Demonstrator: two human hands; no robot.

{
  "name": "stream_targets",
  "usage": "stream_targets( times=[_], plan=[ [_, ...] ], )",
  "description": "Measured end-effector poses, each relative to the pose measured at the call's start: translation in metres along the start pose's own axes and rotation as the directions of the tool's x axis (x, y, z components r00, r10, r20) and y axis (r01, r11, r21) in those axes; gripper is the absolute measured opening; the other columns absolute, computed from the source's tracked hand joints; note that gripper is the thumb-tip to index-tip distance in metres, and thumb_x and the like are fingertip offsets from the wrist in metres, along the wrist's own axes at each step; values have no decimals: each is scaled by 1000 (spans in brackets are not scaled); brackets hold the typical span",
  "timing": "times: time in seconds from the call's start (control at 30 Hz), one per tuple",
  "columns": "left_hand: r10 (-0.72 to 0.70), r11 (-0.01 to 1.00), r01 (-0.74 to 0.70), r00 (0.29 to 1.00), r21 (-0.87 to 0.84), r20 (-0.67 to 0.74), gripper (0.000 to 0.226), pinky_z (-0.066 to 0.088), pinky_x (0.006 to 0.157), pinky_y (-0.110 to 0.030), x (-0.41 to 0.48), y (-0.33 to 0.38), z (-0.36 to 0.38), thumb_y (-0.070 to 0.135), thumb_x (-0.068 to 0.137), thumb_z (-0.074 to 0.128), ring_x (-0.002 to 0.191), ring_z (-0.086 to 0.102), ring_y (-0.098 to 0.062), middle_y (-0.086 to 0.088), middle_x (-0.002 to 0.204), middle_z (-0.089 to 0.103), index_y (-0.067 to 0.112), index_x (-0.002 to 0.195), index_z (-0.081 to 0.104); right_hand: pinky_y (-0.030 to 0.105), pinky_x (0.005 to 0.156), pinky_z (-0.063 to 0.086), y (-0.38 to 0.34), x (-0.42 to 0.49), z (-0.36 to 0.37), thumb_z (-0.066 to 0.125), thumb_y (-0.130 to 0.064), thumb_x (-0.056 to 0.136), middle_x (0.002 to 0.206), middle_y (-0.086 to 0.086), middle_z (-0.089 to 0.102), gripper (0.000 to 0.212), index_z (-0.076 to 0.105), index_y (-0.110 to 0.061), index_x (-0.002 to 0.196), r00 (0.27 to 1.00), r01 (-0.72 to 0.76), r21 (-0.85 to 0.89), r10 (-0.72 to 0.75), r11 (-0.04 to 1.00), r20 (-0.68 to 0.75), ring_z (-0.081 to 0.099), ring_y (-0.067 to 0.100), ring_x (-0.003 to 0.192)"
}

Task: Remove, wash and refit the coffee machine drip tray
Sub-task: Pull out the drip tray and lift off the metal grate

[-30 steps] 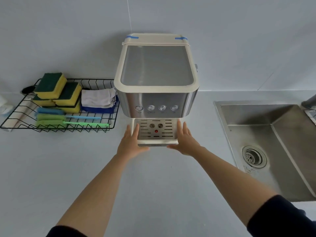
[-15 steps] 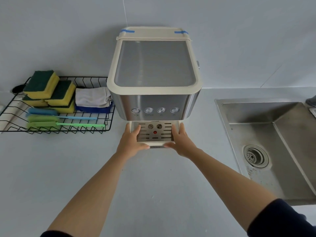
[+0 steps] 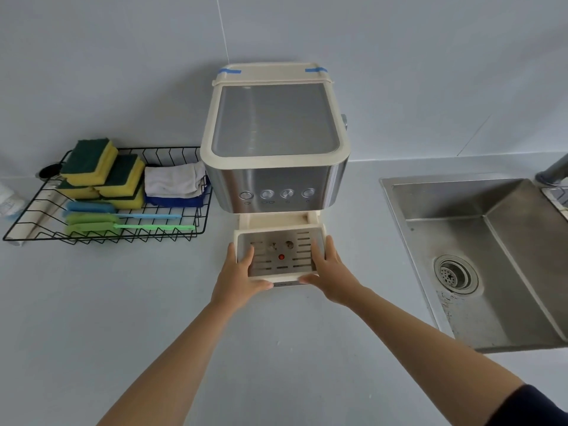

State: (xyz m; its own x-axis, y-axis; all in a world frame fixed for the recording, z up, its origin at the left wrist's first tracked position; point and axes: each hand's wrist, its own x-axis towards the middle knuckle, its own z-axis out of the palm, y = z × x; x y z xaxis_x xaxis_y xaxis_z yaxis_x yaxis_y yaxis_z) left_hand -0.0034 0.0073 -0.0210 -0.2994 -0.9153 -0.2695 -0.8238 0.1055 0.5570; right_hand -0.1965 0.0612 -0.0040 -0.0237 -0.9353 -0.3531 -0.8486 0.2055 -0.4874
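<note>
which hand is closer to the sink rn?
Right. The right hand grips the drip tray edge on the sink side; the left hand grips the opposite edge, farther away.

Single head-worn wide-angle view, forward and down at the counter [image 3: 123, 302], coffee machine [image 3: 273, 176] near, centred

the tap [image 3: 552, 171] and the sink [image 3: 461, 207] are cut off by the right edge.

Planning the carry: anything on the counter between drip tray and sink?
Head view: bare counter between drip tray and sink, apart from the right hand gripping the tray.
</note>
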Motion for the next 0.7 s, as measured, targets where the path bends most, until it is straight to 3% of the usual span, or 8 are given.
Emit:
stream_targets(
  times=[0.27, 0.47, 0.7],
  plan=[
    [-39, 998, 37, 998, 43, 41, 97, 39, 105, -41, -59, -5, 19, 44, 70, 72, 135, 31, -25, -12, 151, 8, 18, 145, 16, 42, 108, 39, 3, -52, 25, 56, -31, 89, 152, 19, -3, 85, -4, -12, 147, 999, -4, -12, 4, 1000, 33, 9, 31, 142],
    [-46, 997, 42, 997, 58, 68, 97, 31, 109, -37, -98, -7, 33, 45, 70, 71, 141, 19, -24, -9, 155, -7, 21, 145, 14, 39, 111, 33, 6, -95, 45, 53, -36, 90, 153, 16, -19, 86, -8, -14, 147, 998, -42, 9, 42, 999, 37, 0, 31, 144],
    [-2, 997, -4, 997, 79, 72, 93, 31, 109, -34, -134, -13, 46, 47, 73, 67, 141, 19, -24, -7, 155, -13, 22, 145, 13, 38, 110, 35, 12, -128, 64, 48, -39, 91, 152, 19, -22, 85, -11, -10, 146, 998, -35, -72, 39, 997, 50, 0, 32, 145]
  ],
)
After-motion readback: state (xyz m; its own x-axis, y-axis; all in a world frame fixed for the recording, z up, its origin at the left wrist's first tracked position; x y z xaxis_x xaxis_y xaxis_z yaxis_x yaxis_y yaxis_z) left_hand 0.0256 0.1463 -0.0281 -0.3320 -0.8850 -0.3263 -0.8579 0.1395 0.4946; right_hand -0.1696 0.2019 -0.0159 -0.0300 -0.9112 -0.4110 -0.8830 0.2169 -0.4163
